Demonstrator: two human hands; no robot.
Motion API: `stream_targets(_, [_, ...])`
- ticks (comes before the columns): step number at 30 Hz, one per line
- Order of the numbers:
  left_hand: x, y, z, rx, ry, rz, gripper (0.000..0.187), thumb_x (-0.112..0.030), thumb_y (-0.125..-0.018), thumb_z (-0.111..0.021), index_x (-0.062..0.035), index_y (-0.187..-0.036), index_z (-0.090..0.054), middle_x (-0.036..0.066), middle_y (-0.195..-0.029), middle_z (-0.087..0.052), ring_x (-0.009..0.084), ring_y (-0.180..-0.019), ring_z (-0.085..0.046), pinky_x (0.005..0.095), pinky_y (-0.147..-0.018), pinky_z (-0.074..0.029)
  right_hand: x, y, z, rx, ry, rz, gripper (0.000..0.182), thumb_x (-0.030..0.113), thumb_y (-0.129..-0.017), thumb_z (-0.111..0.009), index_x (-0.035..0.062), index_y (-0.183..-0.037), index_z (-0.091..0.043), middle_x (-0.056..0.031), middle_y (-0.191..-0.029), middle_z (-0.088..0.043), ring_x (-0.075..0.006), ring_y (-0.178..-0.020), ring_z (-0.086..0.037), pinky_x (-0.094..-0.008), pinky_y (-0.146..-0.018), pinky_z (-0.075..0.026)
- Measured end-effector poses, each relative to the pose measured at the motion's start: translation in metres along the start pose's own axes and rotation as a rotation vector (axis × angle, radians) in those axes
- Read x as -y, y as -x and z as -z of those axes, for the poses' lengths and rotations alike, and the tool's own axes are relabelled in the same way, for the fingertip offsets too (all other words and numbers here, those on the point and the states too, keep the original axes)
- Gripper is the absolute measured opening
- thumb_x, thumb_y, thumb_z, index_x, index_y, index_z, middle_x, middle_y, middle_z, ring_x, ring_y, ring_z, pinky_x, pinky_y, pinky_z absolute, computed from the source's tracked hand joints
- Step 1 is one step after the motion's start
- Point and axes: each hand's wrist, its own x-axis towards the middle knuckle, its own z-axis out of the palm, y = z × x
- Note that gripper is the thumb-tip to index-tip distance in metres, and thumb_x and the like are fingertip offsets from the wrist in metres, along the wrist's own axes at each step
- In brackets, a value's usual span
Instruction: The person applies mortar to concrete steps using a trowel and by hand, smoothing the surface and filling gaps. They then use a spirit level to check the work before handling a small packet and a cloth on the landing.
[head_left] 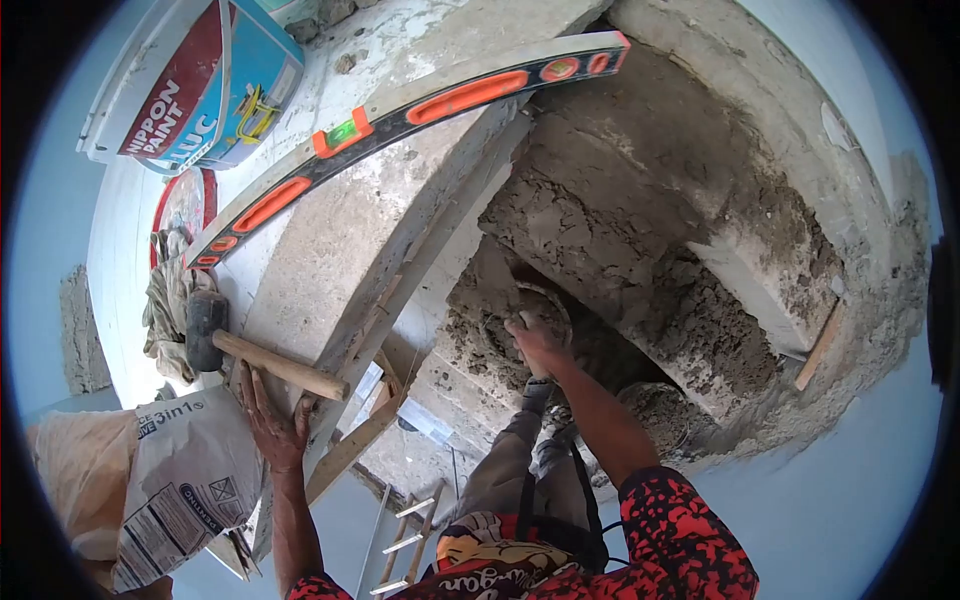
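Note:
My left hand (272,425) lies with its fingers spread on the edge of a pale slab (345,235), beside a white printed bag (190,460). Just above it rests a mallet with a black head (206,330) and a wooden handle (285,366). My right hand (538,345) is closed low down at a round container (545,300) of grey mortar; what its fingers hold is hidden. Wet mortar (570,220) spreads over the surface above and to the right. A long spirit level (400,125) with orange parts lies across the slab.
A paint bucket (180,90) stands at the upper left, with a crumpled cloth (170,305) below it. Another mortar container (655,410) is right of my legs. A wooden ladder (405,542) shows far below. A wood strip (820,345) lies at the right.

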Motion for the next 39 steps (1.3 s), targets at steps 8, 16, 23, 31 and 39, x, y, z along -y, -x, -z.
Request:
stream_targets(8, [0.001,-0.001,-0.002,-0.001,0.13,0.024,0.069,-0.042,-0.086,-0.05,-0.0008,-0.135,-0.024,0.025,-0.138,-0.026,0.0406,-0.127,-0.027,0.0475,-0.104,-0.024,-0.078,-0.001,0.038,-0.184,0.124,0.156,0.045,0.037,-0.085,-0.056,0.0021,-0.111,-0.046,-0.0075,-0.06,-0.051,-0.0176,-0.045,-0.05,-0.0323,-0.042,-0.042])
stream_targets(16, [0.002,0.001,-0.003,0.027,0.123,0.035,0.07,-0.044,-0.086,-0.05,-0.0012,-0.136,-0.023,0.025,-0.137,-0.027,0.0411,-0.127,-0.027,0.0486,-0.104,-0.025,-0.227,0.122,0.099,-0.528,0.259,0.039,0.045,0.034,-0.085,-0.051,-0.0004,-0.114,-0.045,-0.027,-0.093,-0.058,-0.0443,-0.088,-0.055,-0.0469,-0.073,-0.044])
stream_targets(23, [0.004,0.008,-0.01,0.029,0.094,0.028,0.067,-0.04,-0.088,-0.049,0.0016,-0.135,-0.024,0.024,-0.138,-0.026,0.0384,-0.128,-0.027,0.0465,-0.104,-0.026,-0.298,0.127,0.126,-1.116,-0.074,-0.117,0.039,0.031,-0.084,-0.052,-0.0004,-0.106,-0.049,-0.0209,-0.082,-0.058,-0.0353,-0.074,-0.059,-0.0426,-0.066,-0.045])
stream_targets(31, [0.003,0.009,-0.012,0.016,-0.01,-0.002,0.067,-0.041,-0.089,-0.046,0.0006,-0.136,-0.022,0.023,-0.14,-0.024,0.0371,-0.129,-0.026,0.0461,-0.105,-0.025,-0.306,0.138,0.168,-0.919,0.234,-0.06,0.037,0.032,-0.083,-0.054,-0.0005,-0.102,-0.05,-0.0248,-0.086,-0.057,-0.0424,-0.082,-0.056,-0.0471,-0.069,-0.044])
stream_targets(39, [0.001,0.008,-0.014,0.037,0.012,0.021,0.069,-0.045,-0.089,-0.043,0.0019,-0.136,-0.022,0.023,-0.141,-0.022,0.0372,-0.13,-0.023,0.0455,-0.105,-0.022,-0.28,-0.032,0.223,-1.052,0.203,0.662,0.031,0.03,-0.088,-0.051,0.0015,-0.1,-0.05,-0.0104,-0.065,-0.051,-0.0198,-0.054,-0.051,-0.0366,-0.047,-0.044])
